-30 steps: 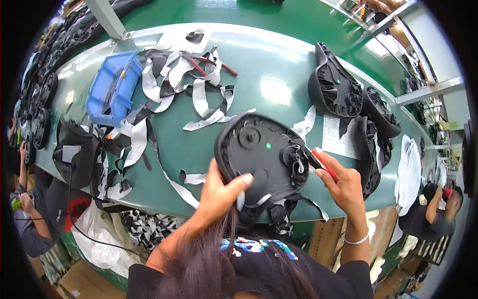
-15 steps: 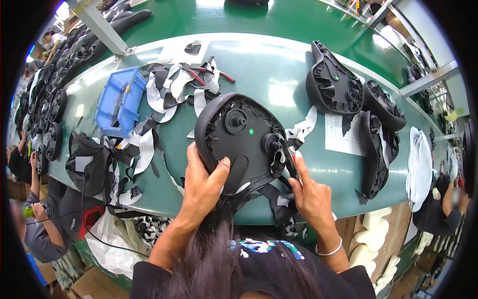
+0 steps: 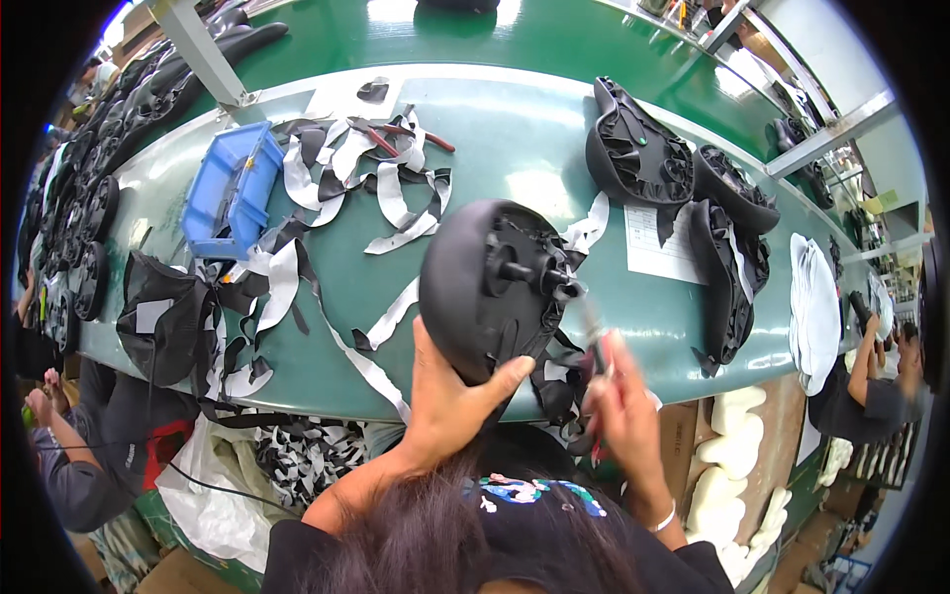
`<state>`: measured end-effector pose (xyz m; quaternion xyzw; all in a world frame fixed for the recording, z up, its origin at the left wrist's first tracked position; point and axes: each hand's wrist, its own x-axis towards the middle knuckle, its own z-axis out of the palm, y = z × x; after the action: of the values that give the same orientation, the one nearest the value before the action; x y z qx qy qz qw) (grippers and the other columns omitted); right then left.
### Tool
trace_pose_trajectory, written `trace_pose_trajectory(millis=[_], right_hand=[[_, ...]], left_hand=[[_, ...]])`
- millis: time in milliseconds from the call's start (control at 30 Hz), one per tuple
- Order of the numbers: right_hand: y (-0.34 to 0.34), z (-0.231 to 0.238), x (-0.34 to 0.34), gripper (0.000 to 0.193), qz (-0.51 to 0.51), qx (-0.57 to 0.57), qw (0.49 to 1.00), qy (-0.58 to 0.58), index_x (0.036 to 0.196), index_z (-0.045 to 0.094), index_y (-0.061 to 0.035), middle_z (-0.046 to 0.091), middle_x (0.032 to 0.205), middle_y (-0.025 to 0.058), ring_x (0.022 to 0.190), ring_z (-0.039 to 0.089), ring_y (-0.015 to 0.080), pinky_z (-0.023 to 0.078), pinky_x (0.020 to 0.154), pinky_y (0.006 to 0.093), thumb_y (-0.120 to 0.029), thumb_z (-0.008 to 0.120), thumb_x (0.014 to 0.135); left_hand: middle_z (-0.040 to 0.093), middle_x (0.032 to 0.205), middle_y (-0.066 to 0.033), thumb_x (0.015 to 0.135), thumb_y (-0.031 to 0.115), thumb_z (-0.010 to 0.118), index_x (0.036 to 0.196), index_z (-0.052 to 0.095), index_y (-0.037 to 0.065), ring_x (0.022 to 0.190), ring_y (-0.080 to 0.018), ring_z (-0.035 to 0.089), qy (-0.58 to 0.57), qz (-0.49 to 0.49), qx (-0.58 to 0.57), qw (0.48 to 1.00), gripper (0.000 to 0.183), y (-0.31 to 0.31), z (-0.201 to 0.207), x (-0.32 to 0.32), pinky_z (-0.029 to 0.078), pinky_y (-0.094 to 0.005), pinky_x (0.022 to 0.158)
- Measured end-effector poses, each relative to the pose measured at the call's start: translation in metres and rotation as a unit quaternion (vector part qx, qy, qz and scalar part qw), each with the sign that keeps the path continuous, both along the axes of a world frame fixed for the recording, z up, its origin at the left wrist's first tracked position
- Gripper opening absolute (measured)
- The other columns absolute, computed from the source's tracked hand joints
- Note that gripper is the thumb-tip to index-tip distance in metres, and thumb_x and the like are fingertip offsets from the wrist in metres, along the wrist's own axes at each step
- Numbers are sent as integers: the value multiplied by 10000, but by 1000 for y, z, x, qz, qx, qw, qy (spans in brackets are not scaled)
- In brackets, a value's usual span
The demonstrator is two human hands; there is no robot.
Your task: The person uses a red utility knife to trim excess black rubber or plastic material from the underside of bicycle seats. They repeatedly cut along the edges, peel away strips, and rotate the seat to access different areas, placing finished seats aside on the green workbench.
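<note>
Blur smears the right hand (image 3: 618, 406) at about 5 o'clock, so its fingers cannot be counted; it is closed around a thin tool (image 3: 592, 332) whose tip and type are hard to make out. The person's own dark hair fills the bottom edge and hides both forearms near the body. The left hand (image 3: 450, 391), just left of centre at 6 o'clock, is spread under the lower rim of a black moulded seat shell (image 3: 485, 287), thumb pressed on the inner face, fingers hidden behind the shell.

The shell stands tilted on edge over the near side of the green bench (image 3: 515, 158), its smooth rounded back turned toward 9 o'clock and its ribbed hollow underside, with short posts sticking out, facing 3 o'clock toward the tool. Its long axis runs roughly from 12 to 6 o'clock, leaning slightly. Black fabric hangs from its lower edge, partly hidden between the two hands.

At 10 o'clock sits a blue bin (image 3: 230, 188), its contents too small to tell. Black and white strips (image 3: 391, 198) lie tangled between the bin and the shell. At 2 o'clock more black shells (image 3: 653, 153) lean together, with a sheet of paper (image 3: 661, 243) beside them. Another person's arm (image 3: 866, 346) is cut off at the 3 o'clock rim.
</note>
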<state>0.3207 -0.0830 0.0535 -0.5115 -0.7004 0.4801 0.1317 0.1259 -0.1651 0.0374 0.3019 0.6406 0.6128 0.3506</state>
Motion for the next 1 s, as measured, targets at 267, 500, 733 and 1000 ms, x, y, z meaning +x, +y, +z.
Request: trace_pose_trajectory(millis=[267, 500, 733, 1000], right_hand=[[130, -29, -61, 513, -38, 355, 933, 46, 1224, 521, -10, 605, 1114, 214, 990, 604, 339, 455, 891, 396, -66, 651, 731], [190, 17, -22, 370, -88, 392, 915, 26, 1062, 539, -18, 541, 808, 81, 727, 511, 188, 438, 705, 308, -183, 734, 794], [208, 18, -124, 227, -24, 177, 967, 181, 951, 581, -53, 445, 649, -55, 542, 394, 20, 324, 478, 198, -173, 720, 817], [371, -19, -332, 452, 70, -8, 911, 406, 1215, 533, -23, 546, 731, -4, 635, 525, 69, 438, 533, 228, -161, 694, 816]], left_hand=[[552, 1204, -137, 783, 48, 645, 1297, 410, -35, 1110, -227, 549, -181, 12, 5, 983, 572, -8, 1, -54, 430, -357, 970], [634, 1031, -76, 789, 129, 646, 1137, 576, -35, 907, -151, 613, -302, -84, -22, 949, 392, 23, 7, -139, 483, -289, 840], [601, 1092, -55, 930, 283, 583, 1109, 547, 27, 930, -177, 593, -197, 57, 305, 930, 315, 165, -30, -166, 460, -339, 844], [634, 763, -118, 847, 160, 671, 822, 653, 10, 692, -264, 594, 244, -17, 127, 961, 153, 161, -59, -122, 457, -351, 651]])
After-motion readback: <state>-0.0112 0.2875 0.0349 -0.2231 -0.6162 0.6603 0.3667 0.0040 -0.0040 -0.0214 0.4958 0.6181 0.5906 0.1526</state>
